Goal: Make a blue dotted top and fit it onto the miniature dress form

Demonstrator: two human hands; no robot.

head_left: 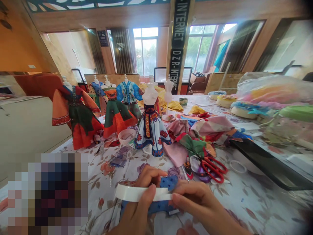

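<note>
Both hands are low in the head view, close together over the flowered tablecloth (244, 202). The left hand (137, 212) has its thumb on top of a white strip (137, 193) and its fingers curled behind it, pinching the strip near its middle. The right hand (195, 202) meets it from the other side, thumb and forefinger closed on the strip's right end. The strip lies flat and level across a piece of blue patterned fabric (168, 182), which peeks out above the strip and shows again below it, resting on the cloth between the two hands. Just beyond the right hand lie red-handled scissors (214, 166), blades pointing toward the fabric heap, and a small clear ring (237, 166) sits near them. Behind the scissors is a loose pile of cloth scraps (207, 130) in pink, green and red. Straight ahead of the hands stands a white mannequin in a blue-and-white skirt (151, 130), bare on top. To its left stand more dressed mannequins: one in a green and red gown (78, 120), one in an orange-hemmed green dress (116, 116), one in a blue jacket (128, 93). A small pink bowl (126, 135) sits between them. A dark tray (269, 163) runs along the right edge of the table, with plastic bags (274, 88) of coloured material behind it.
</note>
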